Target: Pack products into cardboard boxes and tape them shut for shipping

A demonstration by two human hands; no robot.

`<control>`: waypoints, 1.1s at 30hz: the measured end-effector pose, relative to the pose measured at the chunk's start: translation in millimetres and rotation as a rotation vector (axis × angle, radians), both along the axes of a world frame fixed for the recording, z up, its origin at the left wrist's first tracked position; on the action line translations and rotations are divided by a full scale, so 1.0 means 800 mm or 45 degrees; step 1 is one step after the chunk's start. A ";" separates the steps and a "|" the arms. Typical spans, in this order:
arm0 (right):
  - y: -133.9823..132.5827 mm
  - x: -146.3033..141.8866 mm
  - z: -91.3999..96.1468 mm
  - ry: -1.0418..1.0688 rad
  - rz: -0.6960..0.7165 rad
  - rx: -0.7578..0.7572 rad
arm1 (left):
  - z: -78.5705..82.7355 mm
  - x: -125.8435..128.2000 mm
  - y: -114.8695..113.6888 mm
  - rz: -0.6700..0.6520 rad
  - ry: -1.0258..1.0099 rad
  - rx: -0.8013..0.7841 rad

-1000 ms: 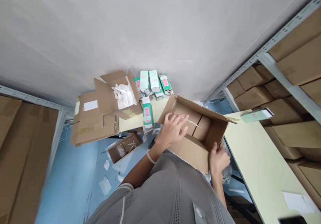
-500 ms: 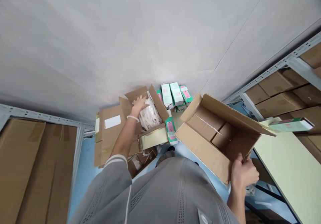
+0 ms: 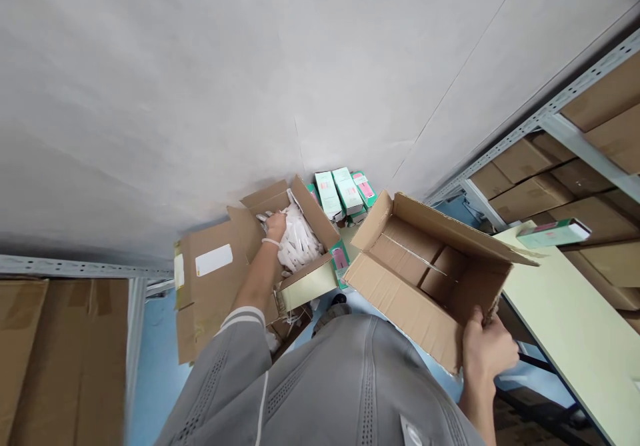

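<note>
My right hand (image 3: 487, 346) grips the near right corner of an open cardboard box (image 3: 400, 286), thumb over its edge. That box is tilted toward me, and bare cardboard shows inside. My left hand (image 3: 276, 226) is inside another open carton (image 3: 315, 209), its fingers curled into a heap of white plastic-wrapped pieces (image 3: 300, 239). Some white ends stick out around the fingers. The exact kind of these pieces is too small to make out.
Several mint-green and pink small boxes (image 3: 346, 191) are stacked against the wall behind the cartons. Another green box (image 3: 554, 233) lies on a pale tabletop (image 3: 575, 313) at right. Shelves of brown cartons (image 3: 530, 196) flank both sides. A flattened-looking carton with a white label (image 3: 214, 260) sits at left.
My left hand has gone from spread fingers on top of the white pieces to curled among them, and the heap has shifted. My right hand keeps its hold on the box.
</note>
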State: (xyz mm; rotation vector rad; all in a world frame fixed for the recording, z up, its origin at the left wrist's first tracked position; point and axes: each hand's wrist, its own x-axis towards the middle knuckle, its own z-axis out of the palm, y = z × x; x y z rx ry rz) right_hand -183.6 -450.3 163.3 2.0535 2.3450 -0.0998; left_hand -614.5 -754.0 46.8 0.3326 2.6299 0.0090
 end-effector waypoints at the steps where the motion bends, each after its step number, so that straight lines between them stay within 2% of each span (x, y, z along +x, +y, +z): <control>1: -0.002 -0.002 0.000 0.007 0.006 0.002 | 0.005 0.001 -0.002 0.015 0.022 0.005; 4: -0.005 -0.007 -0.002 0.019 0.031 0.005 | 0.027 0.003 -0.012 0.085 0.115 0.027; 9: -0.007 -0.012 -0.010 0.031 0.070 -0.010 | 0.078 0.022 -0.042 0.126 0.334 0.148; 11: -0.011 -0.015 -0.012 0.031 0.076 -0.031 | 0.103 0.040 -0.052 0.149 0.493 0.319; 13: -0.017 -0.019 -0.011 0.030 0.082 -0.052 | 0.134 0.065 -0.056 0.148 0.688 0.605; 15: -0.025 -0.024 -0.008 0.033 0.085 -0.059 | 0.171 0.098 -0.049 0.060 0.824 0.902; 18: -0.036 -0.029 -0.002 0.043 0.068 -0.051 | 0.226 0.161 -0.019 -0.096 0.949 1.293; 20: -0.041 -0.031 0.001 0.055 0.048 -0.053 | 0.251 0.203 0.012 -0.213 0.959 1.473; 21: -0.044 -0.032 0.002 0.063 0.039 -0.058 | 0.257 0.221 0.029 -0.297 0.929 1.542; 23: -0.048 -0.032 0.005 0.076 0.023 -0.065 | 0.254 0.248 0.064 -0.525 0.732 1.655; 26: -0.053 -0.031 0.007 0.102 0.024 -0.080 | 0.222 0.267 0.112 -0.781 0.365 1.671; 28: -0.056 -0.029 0.007 0.117 0.027 -0.091 | 0.195 0.268 0.135 -0.856 0.212 1.566; 30: -0.058 -0.028 0.006 0.117 0.011 -0.100 | 0.173 0.267 0.148 -0.878 0.173 1.431; 33: -0.059 -0.025 0.005 0.111 -0.020 -0.124 | 0.158 0.262 0.152 -0.878 0.213 1.309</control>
